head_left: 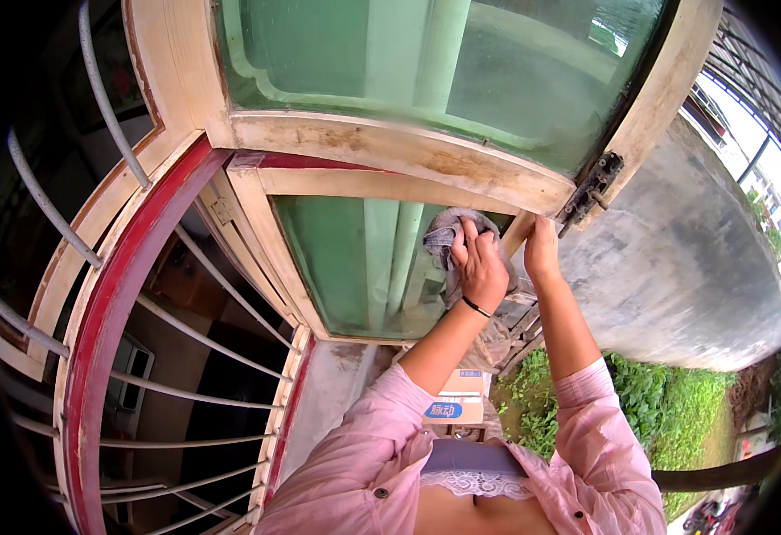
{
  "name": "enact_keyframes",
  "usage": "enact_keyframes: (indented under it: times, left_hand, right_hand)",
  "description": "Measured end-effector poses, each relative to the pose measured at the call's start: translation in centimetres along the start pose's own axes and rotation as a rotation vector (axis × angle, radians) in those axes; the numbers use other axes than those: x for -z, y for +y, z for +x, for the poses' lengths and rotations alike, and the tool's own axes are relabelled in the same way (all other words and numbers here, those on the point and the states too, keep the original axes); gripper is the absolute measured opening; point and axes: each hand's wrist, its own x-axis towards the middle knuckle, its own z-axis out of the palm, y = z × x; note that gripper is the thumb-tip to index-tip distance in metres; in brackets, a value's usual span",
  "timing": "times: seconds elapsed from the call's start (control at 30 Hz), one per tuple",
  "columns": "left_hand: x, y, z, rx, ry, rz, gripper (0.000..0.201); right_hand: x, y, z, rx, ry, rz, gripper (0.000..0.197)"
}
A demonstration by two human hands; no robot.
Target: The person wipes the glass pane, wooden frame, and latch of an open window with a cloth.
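My left hand (pixel 481 267) presses a bunched grey cloth (pixel 442 239) against the greenish glass pane (pixel 337 254) of the lower window sash, near that pane's right side. The fingers are bent over the cloth, and a dark band circles the wrist. My right hand (pixel 542 251) is closed round the sash's pale wooden edge (pixel 517 234), just right of the cloth; its fingertips are partly hidden. Above both hands is the worn wooden rail (pixel 390 156) of an upper sash, with a dark metal bolt (pixel 592 189) at its right corner.
Curved-looking metal bars (pixel 203 334) cross the opening at left, set in a red and cream frame (pixel 96 357). Below my arms sits a cardboard box (pixel 458 401). A grey wall (pixel 676 259) and green plants (pixel 627 401) lie to the right.
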Motion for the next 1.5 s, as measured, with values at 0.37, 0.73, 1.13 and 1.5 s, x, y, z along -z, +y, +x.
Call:
enact_keyframes:
  times: [0.37, 0.73, 1.13, 1.5]
  left_hand:
    - [1.9, -0.6, -1.8, -0.065, 0.072, -0.103, 0.020]
    - [1.3, 0.0, -1.6, -0.254, -0.238, -0.066, 0.016]
    - [2.0, -1.2, -4.8, -0.144, -0.325, -0.113, 0.025]
    - [-0.2, -3.9, -11.5, -0.075, -0.288, -0.117, 0.028]
  right_hand:
    - [-0.5, -1.6, -1.9, 0.066, 0.013, 0.026, 0.058]
    - [-0.3, -2.0, -1.7, 0.075, -0.146, 0.223, 0.046]
    - [-0.9, -3.3, -2.3, 0.229, -0.092, 0.205, 0.052]
    - [0.5, -2.5, -2.4, 0.176, -0.062, -0.143, 0.055]
